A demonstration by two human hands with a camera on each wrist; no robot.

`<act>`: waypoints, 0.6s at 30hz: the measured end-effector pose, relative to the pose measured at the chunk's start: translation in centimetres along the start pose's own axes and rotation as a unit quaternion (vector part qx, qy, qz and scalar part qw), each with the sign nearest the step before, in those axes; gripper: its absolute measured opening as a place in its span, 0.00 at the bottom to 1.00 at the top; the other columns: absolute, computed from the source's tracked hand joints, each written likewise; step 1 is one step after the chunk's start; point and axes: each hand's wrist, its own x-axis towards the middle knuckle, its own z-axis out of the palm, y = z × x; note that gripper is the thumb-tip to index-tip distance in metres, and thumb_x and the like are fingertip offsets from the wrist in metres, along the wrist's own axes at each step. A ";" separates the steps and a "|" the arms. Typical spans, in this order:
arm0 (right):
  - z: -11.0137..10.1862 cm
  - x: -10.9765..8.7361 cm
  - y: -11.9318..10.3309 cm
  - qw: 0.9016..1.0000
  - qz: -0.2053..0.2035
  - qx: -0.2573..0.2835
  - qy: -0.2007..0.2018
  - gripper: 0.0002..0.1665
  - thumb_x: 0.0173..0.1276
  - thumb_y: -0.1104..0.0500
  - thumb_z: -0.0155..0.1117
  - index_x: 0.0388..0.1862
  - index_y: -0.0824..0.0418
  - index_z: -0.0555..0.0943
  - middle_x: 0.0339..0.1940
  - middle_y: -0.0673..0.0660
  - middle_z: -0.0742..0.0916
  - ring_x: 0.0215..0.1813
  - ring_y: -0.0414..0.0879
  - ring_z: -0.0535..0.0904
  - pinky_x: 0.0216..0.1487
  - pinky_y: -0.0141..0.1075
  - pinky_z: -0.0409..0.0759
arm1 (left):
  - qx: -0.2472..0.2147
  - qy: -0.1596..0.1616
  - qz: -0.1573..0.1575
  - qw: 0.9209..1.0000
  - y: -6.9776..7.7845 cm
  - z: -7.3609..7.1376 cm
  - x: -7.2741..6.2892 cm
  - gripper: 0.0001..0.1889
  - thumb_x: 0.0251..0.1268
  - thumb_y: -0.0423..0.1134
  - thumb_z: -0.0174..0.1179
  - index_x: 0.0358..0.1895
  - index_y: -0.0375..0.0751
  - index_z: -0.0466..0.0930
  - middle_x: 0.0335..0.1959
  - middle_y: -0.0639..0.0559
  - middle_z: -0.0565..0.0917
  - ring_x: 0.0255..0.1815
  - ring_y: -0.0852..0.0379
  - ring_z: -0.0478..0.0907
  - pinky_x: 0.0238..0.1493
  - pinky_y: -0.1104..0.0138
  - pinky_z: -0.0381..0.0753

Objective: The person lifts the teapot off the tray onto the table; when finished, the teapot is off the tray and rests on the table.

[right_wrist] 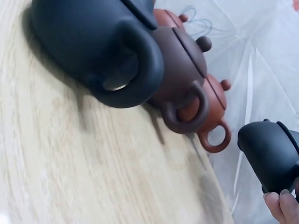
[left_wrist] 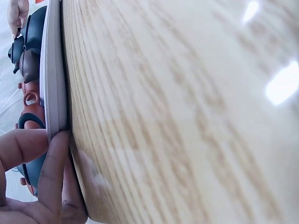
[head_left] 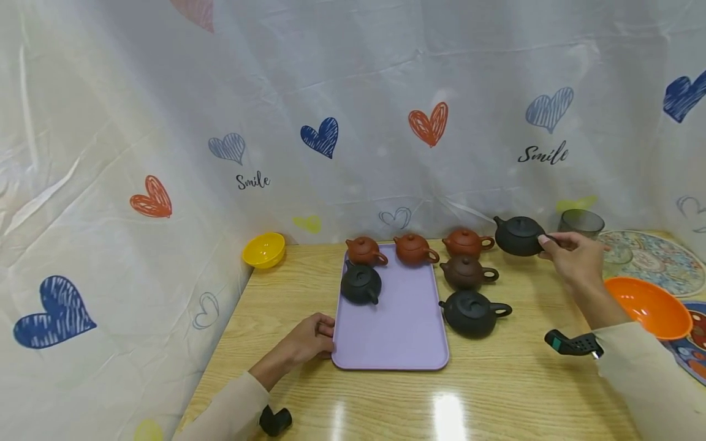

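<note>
My right hand (head_left: 579, 260) pinches the handle of a black teapot (head_left: 518, 236), held up above the back right of the table. At the lavender tray's (head_left: 397, 334) left edge, my left hand (head_left: 306, 340) holds the rim between thumb and fingers. A black teapot (head_left: 361, 286) sits on the tray's left side, behind it a reddish-brown teapot (head_left: 364, 251), and a second reddish-brown teapot (head_left: 412, 250) stands at the back right corner. Right of the tray, a column runs from a reddish-brown teapot (head_left: 462, 244) through a dark brown teapot (right_wrist: 180, 60) to a larger black teapot (head_left: 471, 315).
A yellow bowl (head_left: 265, 251) stands at the back left. To the right are an orange bowl (head_left: 648, 306), a clear glass (head_left: 581, 222) and patterned round mats (head_left: 662, 257). A printed white sheet (head_left: 369, 92) hangs behind the wooden table (head_left: 524, 380).
</note>
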 end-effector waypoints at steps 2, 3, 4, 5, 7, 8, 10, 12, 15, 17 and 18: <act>0.1 0.1 0.3 1.000 0.001 0.010 0.003 0.23 0.73 0.53 0.62 0.59 0.67 0.78 0.28 0.33 0.79 0.26 0.28 0.83 0.32 0.18 0.80 | 0.002 0.001 0.000 1.000 0.0 -0.1 0.0 0.29 0.55 0.25 0.64 0.62 0.26 0.67 0.48 0.37 0.76 0.42 0.51 0.78 0.43 0.60 0.86; 0.1 0.2 0.4 1.000 0.004 0.019 0.005 0.22 0.73 0.53 0.63 0.58 0.65 0.79 0.27 0.31 0.80 0.25 0.28 0.83 0.31 0.19 0.80 | 0.002 0.000 0.000 1.000 0.1 -0.1 -0.1 0.29 0.55 0.25 0.64 0.62 0.26 0.67 0.49 0.37 0.76 0.43 0.51 0.78 0.43 0.60 0.86; 0.1 0.3 0.5 1.000 0.005 0.028 0.005 0.21 0.72 0.54 0.63 0.58 0.65 0.80 0.27 0.31 0.80 0.25 0.29 0.83 0.32 0.20 0.81 | 0.002 0.000 0.000 1.000 0.1 -0.1 -0.1 0.29 0.55 0.25 0.64 0.62 0.26 0.67 0.49 0.37 0.76 0.43 0.51 0.78 0.43 0.60 0.86; 0.2 0.3 0.6 0.999 0.007 0.036 0.005 0.21 0.72 0.54 0.63 0.58 0.65 0.80 0.26 0.31 0.80 0.25 0.30 0.83 0.32 0.21 0.82 | 0.002 0.000 -0.001 1.000 0.1 -0.1 -0.1 0.29 0.55 0.25 0.64 0.62 0.26 0.67 0.49 0.37 0.76 0.43 0.51 0.78 0.43 0.60 0.86; 0.2 0.4 0.8 0.999 0.020 0.047 0.010 0.20 0.72 0.55 0.64 0.58 0.63 0.81 0.27 0.31 0.81 0.25 0.30 0.83 0.32 0.22 0.82 | 0.001 -0.002 -0.001 1.000 0.1 -0.1 -0.2 0.29 0.55 0.25 0.64 0.62 0.26 0.67 0.49 0.37 0.76 0.43 0.51 0.78 0.44 0.60 0.86; 0.2 0.4 0.9 0.999 0.027 0.043 0.011 0.18 0.72 0.54 0.63 0.57 0.61 0.81 0.28 0.32 0.80 0.25 0.29 0.83 0.32 0.22 0.83 | -0.001 -0.005 -0.001 1.000 0.1 -0.1 -0.2 0.29 0.55 0.25 0.64 0.62 0.26 0.67 0.49 0.37 0.76 0.43 0.51 0.78 0.44 0.60 0.86; 0.2 0.3 1.0 0.998 0.039 0.037 0.011 0.17 0.72 0.53 0.63 0.56 0.58 0.81 0.30 0.33 0.79 0.26 0.29 0.82 0.33 0.23 0.83 | -0.002 -0.009 -0.001 1.000 0.1 -0.1 -0.2 0.29 0.55 0.25 0.63 0.62 0.26 0.67 0.49 0.37 0.76 0.42 0.51 0.79 0.44 0.61 0.86; 0.2 0.3 1.1 0.998 0.049 0.030 0.011 0.14 0.72 0.52 0.63 0.53 0.55 0.81 0.31 0.34 0.79 0.25 0.29 0.82 0.33 0.24 0.83 | -0.004 -0.013 0.001 1.000 0.1 -0.1 -0.2 0.29 0.55 0.24 0.63 0.62 0.26 0.66 0.49 0.37 0.76 0.42 0.51 0.79 0.44 0.61 0.86; 0.2 0.2 1.2 0.999 0.051 0.011 0.006 0.12 0.73 0.50 0.62 0.50 0.52 0.80 0.31 0.35 0.78 0.25 0.29 0.82 0.33 0.24 0.83 | -0.005 -0.014 0.002 1.000 0.0 -0.1 -0.2 0.28 0.55 0.24 0.63 0.61 0.25 0.66 0.48 0.37 0.76 0.42 0.52 0.79 0.44 0.61 0.86; 0.2 0.2 1.3 0.999 0.048 0.000 0.005 0.11 0.73 0.50 0.62 0.50 0.52 0.79 0.30 0.35 0.78 0.26 0.29 0.82 0.33 0.24 0.83 | -0.004 -0.013 0.002 1.000 0.0 -0.1 -0.1 0.28 0.55 0.24 0.63 0.61 0.26 0.67 0.48 0.37 0.76 0.42 0.51 0.79 0.44 0.61 0.86; 0.2 0.3 1.4 0.999 0.047 -0.003 0.004 0.12 0.73 0.51 0.62 0.50 0.53 0.79 0.31 0.36 0.78 0.26 0.29 0.82 0.33 0.24 0.83 | -0.004 -0.012 0.001 1.000 0.0 -0.1 -0.1 0.28 0.55 0.24 0.63 0.61 0.26 0.67 0.48 0.37 0.76 0.42 0.51 0.79 0.44 0.61 0.86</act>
